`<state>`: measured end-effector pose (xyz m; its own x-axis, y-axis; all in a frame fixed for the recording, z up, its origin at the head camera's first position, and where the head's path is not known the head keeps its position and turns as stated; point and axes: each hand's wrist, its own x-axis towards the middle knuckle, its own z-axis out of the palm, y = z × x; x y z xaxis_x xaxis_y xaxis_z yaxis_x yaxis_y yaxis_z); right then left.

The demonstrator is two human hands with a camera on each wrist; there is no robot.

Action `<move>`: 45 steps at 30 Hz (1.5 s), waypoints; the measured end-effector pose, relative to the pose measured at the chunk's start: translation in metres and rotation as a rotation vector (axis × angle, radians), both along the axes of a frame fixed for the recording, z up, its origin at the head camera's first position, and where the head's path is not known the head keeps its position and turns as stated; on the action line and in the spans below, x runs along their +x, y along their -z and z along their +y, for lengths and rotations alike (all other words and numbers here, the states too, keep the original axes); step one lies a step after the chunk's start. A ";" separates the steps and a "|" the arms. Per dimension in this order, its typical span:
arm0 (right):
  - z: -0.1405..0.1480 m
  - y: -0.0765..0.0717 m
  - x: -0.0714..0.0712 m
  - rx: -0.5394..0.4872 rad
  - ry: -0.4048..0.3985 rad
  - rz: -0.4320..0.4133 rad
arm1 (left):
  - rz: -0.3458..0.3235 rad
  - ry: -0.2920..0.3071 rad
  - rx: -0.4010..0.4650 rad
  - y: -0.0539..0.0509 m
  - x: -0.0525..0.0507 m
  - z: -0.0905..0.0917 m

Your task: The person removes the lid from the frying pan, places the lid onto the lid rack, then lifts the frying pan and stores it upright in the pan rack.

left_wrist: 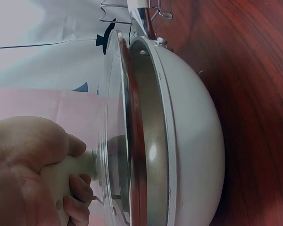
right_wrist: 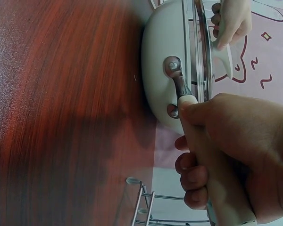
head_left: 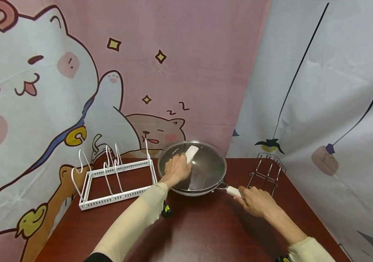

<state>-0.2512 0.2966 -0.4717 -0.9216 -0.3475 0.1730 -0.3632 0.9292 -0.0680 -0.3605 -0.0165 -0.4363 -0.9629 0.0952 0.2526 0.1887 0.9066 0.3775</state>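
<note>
A white wok (head_left: 194,194) with a cream handle (head_left: 233,191) stands at the back of the table. Over it is a clear glass lid (head_left: 206,163) with a metal rim and a cream knob handle (head_left: 191,153). My left hand (head_left: 177,168) grips that knob. A gap shows between the lid's rim (left_wrist: 126,122) and the wok's rim in the left wrist view, where the beige inside (left_wrist: 155,141) is visible. The fingers of my right hand (head_left: 257,202) are curled round the wok's handle (right_wrist: 212,165), which points to the right and toward me.
A white rack (head_left: 117,197) with several upright loops stands left of the wok. To the right, behind my right hand, is a metal wire rack (head_left: 265,176). The reddish-brown table (head_left: 199,233) meets printed cloth walls (head_left: 206,72) at the back and side.
</note>
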 end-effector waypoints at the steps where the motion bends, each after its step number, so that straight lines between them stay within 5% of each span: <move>1: 0.000 0.000 0.000 0.000 0.000 0.001 | 0.003 0.002 0.007 0.000 -0.001 -0.001; 7: 0.000 0.000 -0.001 -0.002 0.000 0.008 | 0.034 0.014 0.010 0.011 -0.013 -0.003; 18: 0.000 0.000 -0.001 -0.007 -0.004 -0.011 | 0.011 0.007 0.009 0.000 0.001 -0.003; 45: 0.001 -0.003 0.001 -0.016 -0.003 -0.022 | -0.003 0.026 0.072 -0.008 0.005 -0.009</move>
